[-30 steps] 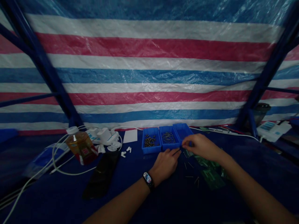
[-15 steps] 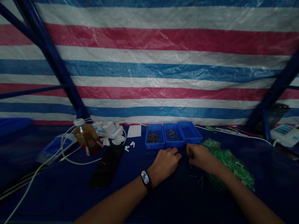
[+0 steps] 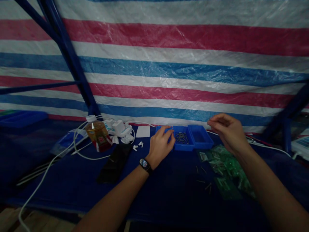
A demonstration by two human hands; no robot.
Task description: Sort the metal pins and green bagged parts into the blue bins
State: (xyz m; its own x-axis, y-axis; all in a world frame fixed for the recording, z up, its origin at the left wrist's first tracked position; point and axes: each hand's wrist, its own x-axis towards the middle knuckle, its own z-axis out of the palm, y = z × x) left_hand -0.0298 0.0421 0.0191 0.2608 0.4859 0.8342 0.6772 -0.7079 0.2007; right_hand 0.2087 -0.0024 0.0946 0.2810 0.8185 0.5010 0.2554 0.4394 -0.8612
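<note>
My left hand [image 3: 161,144], with a smartwatch on its wrist, reaches over the leftmost of three small blue bins [image 3: 200,137] and hides most of it; its fingers are curled, and what they pinch is hidden. The middle bin [image 3: 181,139] holds thin metal pins. My right hand [image 3: 227,130] is raised above the table, right of the bins, fingertips pinched together on something too small to name. Below it lie green circuit boards [image 3: 225,170] and a few loose pins [image 3: 204,180] on the dark blue tabletop.
At the left stand a bottle of amber liquid [image 3: 98,137], white chargers and cables [image 3: 118,129], a white card [image 3: 143,131] and a black phone-like slab [image 3: 115,162]. A striped tarp [image 3: 169,64] closes the back. Blue frame posts [image 3: 72,64] rise at both sides.
My left hand moved forward from the tabletop onto the leftmost bin. My right hand lifted off the table, up and to the right. The view shifted rightward and down.
</note>
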